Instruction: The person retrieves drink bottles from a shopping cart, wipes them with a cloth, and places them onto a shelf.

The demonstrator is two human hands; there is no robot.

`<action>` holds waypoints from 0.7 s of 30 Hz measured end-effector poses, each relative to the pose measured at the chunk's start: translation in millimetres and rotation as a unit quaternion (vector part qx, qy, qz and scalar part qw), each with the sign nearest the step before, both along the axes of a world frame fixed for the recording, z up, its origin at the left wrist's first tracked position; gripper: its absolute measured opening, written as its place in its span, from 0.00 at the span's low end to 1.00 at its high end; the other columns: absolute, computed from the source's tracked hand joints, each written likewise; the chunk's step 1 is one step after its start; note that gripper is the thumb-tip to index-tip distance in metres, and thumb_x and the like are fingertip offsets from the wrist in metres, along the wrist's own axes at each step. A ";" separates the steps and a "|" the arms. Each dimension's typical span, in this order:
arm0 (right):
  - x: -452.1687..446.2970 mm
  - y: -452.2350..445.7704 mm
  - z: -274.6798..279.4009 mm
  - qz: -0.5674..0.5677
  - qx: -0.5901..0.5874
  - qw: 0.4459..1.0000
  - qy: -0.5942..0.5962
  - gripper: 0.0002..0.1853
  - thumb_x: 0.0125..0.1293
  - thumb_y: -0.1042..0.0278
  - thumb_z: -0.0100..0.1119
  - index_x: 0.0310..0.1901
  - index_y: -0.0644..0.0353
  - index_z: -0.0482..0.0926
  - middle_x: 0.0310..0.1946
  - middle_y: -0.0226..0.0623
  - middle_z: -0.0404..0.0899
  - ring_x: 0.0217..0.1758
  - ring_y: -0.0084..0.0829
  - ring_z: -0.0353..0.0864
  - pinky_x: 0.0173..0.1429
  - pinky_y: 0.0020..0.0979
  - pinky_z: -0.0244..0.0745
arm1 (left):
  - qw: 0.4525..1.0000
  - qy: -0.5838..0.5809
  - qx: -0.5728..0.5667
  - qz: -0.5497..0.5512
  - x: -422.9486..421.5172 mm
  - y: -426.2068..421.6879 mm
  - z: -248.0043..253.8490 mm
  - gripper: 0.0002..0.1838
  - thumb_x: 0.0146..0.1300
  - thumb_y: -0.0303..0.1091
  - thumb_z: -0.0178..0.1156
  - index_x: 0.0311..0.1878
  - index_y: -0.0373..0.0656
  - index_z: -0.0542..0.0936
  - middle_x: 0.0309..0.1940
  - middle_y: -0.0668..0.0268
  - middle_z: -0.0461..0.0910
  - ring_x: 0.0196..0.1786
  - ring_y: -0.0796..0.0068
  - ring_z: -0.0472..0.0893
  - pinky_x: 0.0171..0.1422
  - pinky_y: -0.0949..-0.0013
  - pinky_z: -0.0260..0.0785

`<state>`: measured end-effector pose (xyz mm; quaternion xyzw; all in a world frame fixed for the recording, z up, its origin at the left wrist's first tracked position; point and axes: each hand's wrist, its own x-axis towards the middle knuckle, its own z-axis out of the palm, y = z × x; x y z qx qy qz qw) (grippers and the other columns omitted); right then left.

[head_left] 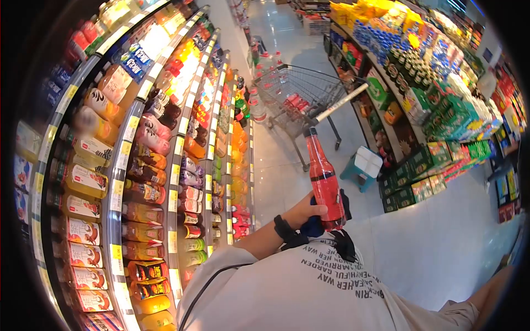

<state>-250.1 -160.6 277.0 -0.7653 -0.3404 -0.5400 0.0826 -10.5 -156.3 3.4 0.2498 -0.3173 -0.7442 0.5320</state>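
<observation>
My left hand (313,213) is wrapped around a red bottle (326,190) with a dark cap and a dark band round its middle. The bottle stands nearly upright in front of my chest, its neck leaning slightly left. Dark fabric, like a glove or strap, covers part of this hand, and a black band sits on the wrist. Of my right arm only a piece (491,292) shows at the lower right edge; its hand is out of the picture.
Drink shelves (117,187) packed with bottles run along my left. Ahead stands a shopping cart (298,91) holding red packs. A small stool (361,167) with a pale top is right of it. Shelving with stacked green boxes (414,171) lines the right side.
</observation>
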 end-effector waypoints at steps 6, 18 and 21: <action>42.9 -51.4 15.2 -0.026 -0.101 0.995 -0.002 0.10 0.66 0.69 0.56 0.47 0.62 0.77 0.43 0.41 0.82 0.41 0.39 0.81 0.51 0.42 0.77 | 0.997 0.043 -0.005 0.062 64.2 -26.8 -4.7 0.48 0.50 0.56 0.76 0.69 0.46 0.63 0.49 0.56 0.79 0.50 0.56 0.85 0.46 0.60 0.81; 134.9 -239.3 -55.8 -0.208 0.004 0.969 0.135 0.09 0.65 0.70 0.56 0.45 0.60 0.78 0.42 0.41 0.82 0.40 0.40 0.81 0.52 0.43 0.77 | 0.979 0.085 0.004 0.184 121.0 -71.6 -2.6 0.46 0.51 0.47 0.77 0.69 0.43 0.65 0.56 0.56 0.77 0.61 0.53 0.80 0.65 0.48 0.76; 200.1 -307.6 -151.7 -0.110 0.305 0.853 0.409 0.20 0.69 0.61 0.60 0.57 0.65 0.76 0.48 0.42 0.82 0.52 0.41 0.80 0.63 0.41 0.73 | 0.974 0.101 0.002 0.203 118.6 -99.1 2.2 0.46 0.53 0.47 0.77 0.70 0.42 0.65 0.60 0.57 0.76 0.62 0.56 0.79 0.68 0.53 0.73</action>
